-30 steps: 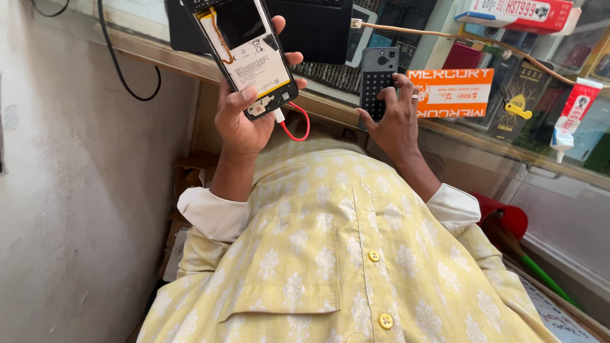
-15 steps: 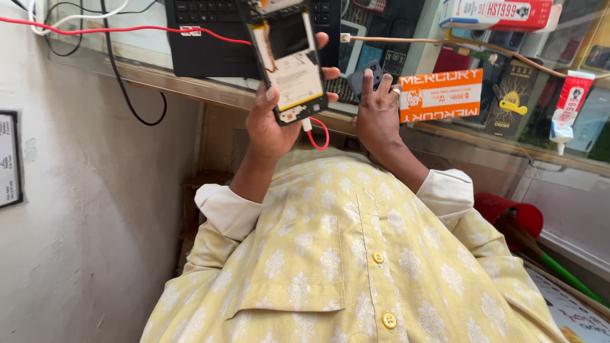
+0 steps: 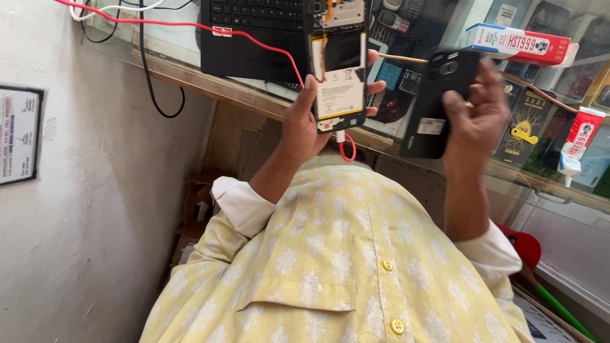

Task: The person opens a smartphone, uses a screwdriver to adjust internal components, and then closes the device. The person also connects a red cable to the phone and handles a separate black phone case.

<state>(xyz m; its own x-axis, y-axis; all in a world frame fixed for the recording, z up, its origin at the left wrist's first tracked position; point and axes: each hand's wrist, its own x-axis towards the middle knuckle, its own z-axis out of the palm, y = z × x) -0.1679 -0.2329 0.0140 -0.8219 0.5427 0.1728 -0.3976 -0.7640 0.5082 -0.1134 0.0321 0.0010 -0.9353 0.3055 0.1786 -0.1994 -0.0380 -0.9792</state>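
My left hand (image 3: 305,124) grips an opened phone (image 3: 337,63) with its back off, showing a white battery and circuit parts. A red cable (image 3: 254,41) plugs into the phone's lower end and loops under it. My right hand (image 3: 476,121) holds a black phone back cover (image 3: 438,105) upright, just right of the opened phone. Both hands are raised in front of a glass counter (image 3: 546,184).
A black laptop (image 3: 254,32) sits on the counter behind the phone. Old phones and boxes lie under the glass. A red and white box (image 3: 515,43) and a glue tube (image 3: 575,143) stand at right. A white wall (image 3: 76,209) is close at left.
My right hand has lifted off the counter and now holds the black back cover up. My left hand has kept hold of the opened phone. The view has shifted.
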